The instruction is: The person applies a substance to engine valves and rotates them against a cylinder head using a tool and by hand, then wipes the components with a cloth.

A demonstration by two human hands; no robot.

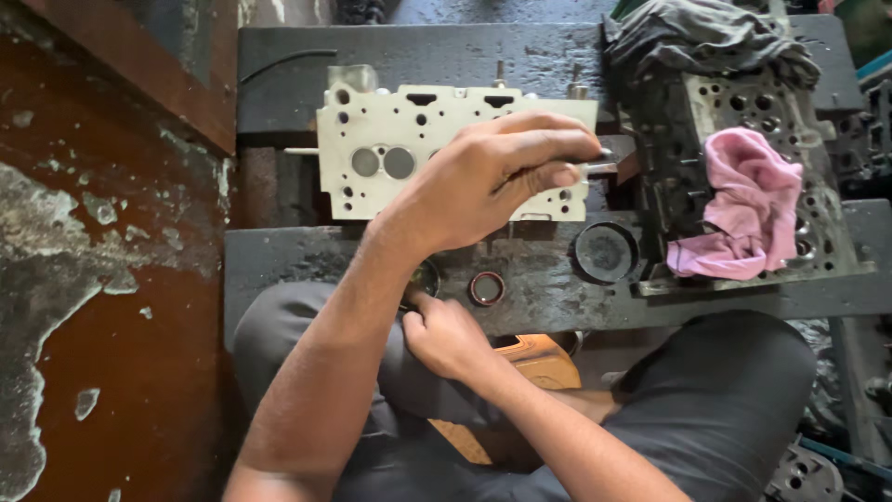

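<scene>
**Head braced flat, tool held across it**

The left hand closes its fingers around a metal rod over the pale cylinder head, lying flat on the dark worktop. The right hand pinches a small round tin at the worktop's edge.

Two cylinder heads lie on the bench: one pale cylinder head at the far left, one dark cylinder head at the right. Two cloths rest on the dark one: one pink cloth, one grey cloth farther away. Two round pieces sit on the near beam: one small reddish ring, one larger black round cap. Two hands are in view: left hand, right hand.
</scene>
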